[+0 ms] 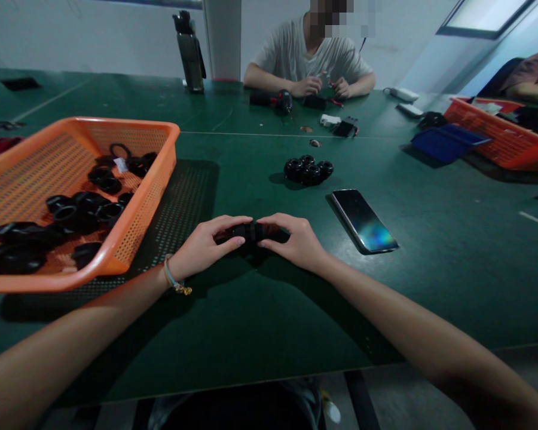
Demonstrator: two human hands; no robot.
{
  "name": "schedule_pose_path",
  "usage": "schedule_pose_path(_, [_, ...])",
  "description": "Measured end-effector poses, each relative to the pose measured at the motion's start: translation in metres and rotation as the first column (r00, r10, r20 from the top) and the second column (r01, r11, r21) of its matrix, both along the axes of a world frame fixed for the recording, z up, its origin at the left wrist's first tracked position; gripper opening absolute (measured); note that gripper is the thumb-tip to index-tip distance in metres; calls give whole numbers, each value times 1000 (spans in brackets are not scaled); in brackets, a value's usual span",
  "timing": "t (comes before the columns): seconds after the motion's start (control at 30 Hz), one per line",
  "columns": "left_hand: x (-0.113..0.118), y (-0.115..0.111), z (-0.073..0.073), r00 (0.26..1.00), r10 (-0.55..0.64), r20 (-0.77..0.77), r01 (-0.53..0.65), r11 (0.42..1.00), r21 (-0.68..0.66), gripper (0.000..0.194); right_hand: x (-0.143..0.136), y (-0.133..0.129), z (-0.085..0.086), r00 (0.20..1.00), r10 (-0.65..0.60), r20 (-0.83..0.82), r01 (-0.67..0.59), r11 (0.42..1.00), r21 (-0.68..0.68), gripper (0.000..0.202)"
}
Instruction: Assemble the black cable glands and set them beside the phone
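Both of my hands meet over the green table [233, 346] around a small black part [252, 232]. My left hand [208, 243], with a bracelet at the wrist, pinches its left end between thumb and fingers. The right end is gripped the same way by my right hand [293, 239]. Fingertips cover much of the part. Just beyond my hands sits a cluster of several black round parts [309, 171]. On the left, an orange basket [155, 191] holds several loose black parts [76, 212].
A phone [365, 221] lies right of my right hand. Farther back are a power drill [273, 100], a bottle [190, 57], a blue tray [448, 142] and an orange-red basket [511, 143]. A person [307, 63] across the table handles a small item; another person's arm shows far right.
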State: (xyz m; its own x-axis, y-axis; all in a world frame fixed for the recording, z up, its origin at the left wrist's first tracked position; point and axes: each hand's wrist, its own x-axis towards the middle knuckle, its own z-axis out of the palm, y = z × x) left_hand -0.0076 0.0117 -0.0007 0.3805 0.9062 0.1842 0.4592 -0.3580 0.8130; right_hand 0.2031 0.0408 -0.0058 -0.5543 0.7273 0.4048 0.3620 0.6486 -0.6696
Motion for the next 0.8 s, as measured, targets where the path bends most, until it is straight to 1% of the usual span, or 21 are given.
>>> schedule_pose_path(0.3, [0, 0, 0, 1000, 0, 1, 0, 1000, -3, 44, 0, -1, 0, 1000, 10, 0, -10, 999, -31, 23])
schedule_pose_path(0.8, [1, 0, 0, 1000, 10, 11, -10, 1000, -9, 42, 0, -1, 3, 999, -3, 33, 3, 1000, -26, 23])
